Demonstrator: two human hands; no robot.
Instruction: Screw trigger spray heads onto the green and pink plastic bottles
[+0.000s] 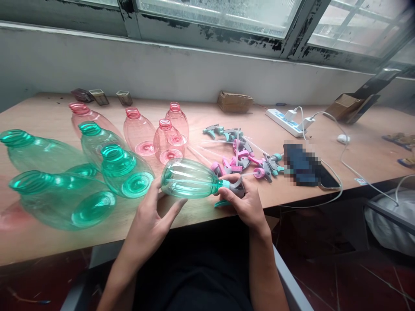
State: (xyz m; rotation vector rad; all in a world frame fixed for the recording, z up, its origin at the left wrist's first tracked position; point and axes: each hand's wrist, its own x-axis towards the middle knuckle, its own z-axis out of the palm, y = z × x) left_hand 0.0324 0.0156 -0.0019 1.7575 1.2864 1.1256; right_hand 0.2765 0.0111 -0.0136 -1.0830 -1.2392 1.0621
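Wooden surface (201, 114) lay under the held green bottle (191, 178); right hand (249, 202) pinched its sprayer (239, 189), left hand (154, 222) curved half-open at its base (165, 178) (probably light, slippery; stiff neck (216, 185) seemed best hold).

Between the hands (151, 222), a green bottle (188, 178) (held sideways) meets a grey spray head (239, 190).

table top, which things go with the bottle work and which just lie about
Likely in the work:
- held green bottle
- its spray head
- other green bottles
- pink bottles
- loose spray heads

Seemingly lying about:
- power strip
- phone-like slab
- cardboard box
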